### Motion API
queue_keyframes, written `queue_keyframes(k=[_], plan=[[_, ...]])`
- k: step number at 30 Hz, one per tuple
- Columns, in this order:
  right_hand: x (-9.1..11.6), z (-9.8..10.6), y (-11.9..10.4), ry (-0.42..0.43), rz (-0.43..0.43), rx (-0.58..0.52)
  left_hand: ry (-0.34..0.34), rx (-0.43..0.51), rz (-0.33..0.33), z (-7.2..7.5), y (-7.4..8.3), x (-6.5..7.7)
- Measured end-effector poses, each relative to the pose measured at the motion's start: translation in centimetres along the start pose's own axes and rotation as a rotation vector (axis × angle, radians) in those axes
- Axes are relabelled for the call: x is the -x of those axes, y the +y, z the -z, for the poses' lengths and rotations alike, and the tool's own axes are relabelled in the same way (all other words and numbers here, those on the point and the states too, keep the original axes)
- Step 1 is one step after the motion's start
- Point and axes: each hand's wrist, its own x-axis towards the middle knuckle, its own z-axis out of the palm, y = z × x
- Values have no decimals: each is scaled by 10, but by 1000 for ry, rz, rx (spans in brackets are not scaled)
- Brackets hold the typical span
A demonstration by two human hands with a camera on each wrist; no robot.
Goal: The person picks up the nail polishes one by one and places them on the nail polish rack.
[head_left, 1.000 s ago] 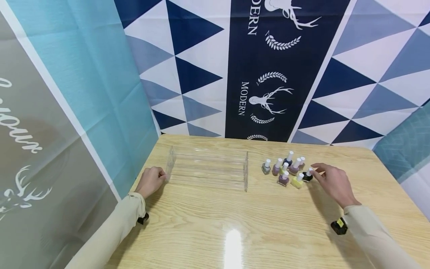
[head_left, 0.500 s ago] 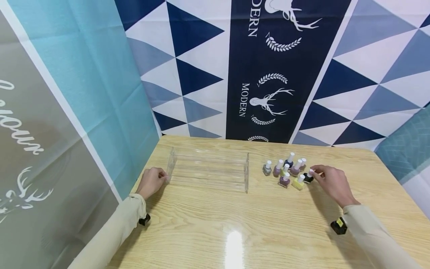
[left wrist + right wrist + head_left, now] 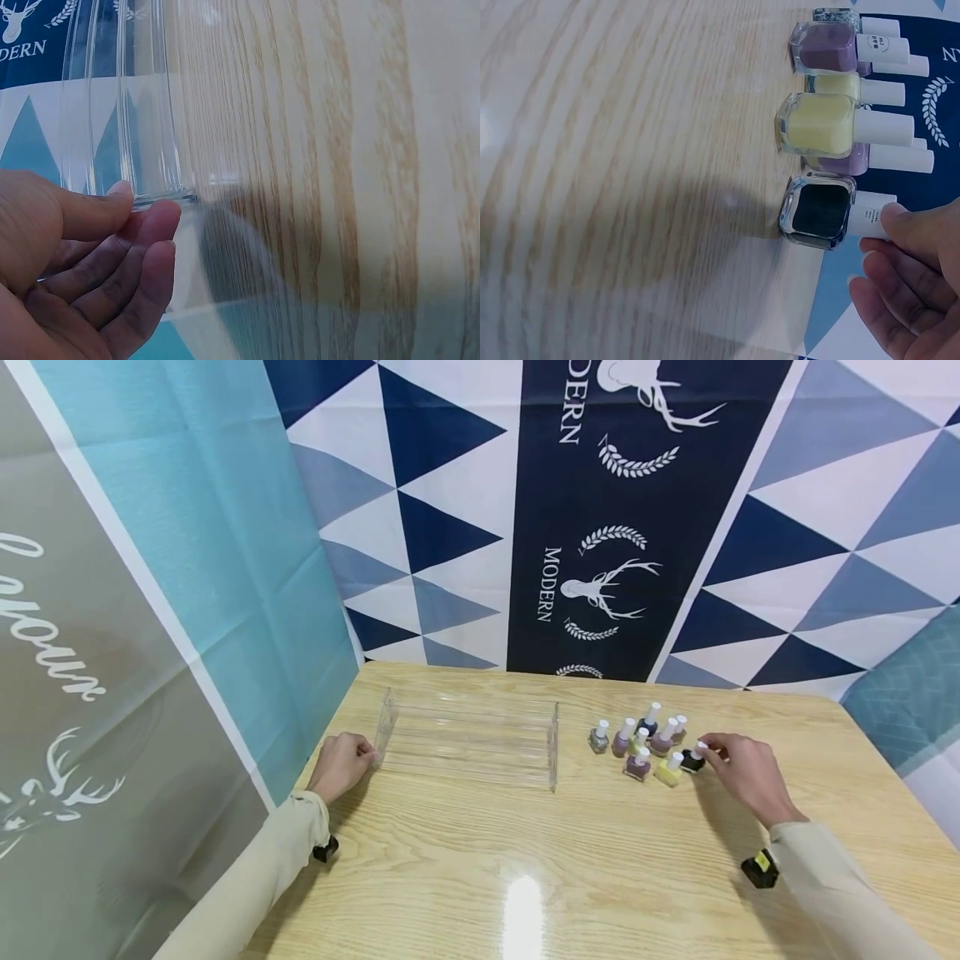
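Nine polish bottles (image 3: 662, 744) on table (image 3: 435, 860) by my count; black bottle (image 3: 821, 211) at cluster's right edge, just left of right hand (image 3: 747, 772), which is far nearer than left hand (image 3: 337, 767). Right thumb and fingers pinch its white cap (image 3: 869, 217), long axis about upright, body below grip; whether base touches table, I can't tell. Left thumb and forefinger pinch end of clear rack (image 3: 471, 745), well left of bottles. Right wrist view shows me print on cap, unreadable in head view
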Motion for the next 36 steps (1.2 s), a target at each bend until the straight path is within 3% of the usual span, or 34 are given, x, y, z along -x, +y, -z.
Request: queue_keyframes(k=[6, 36], plan=[[3, 5, 0, 8, 2, 12, -13, 24, 26, -1, -1, 1], [9, 29, -19, 84, 53, 50, -21, 50, 5, 0, -4, -1]])
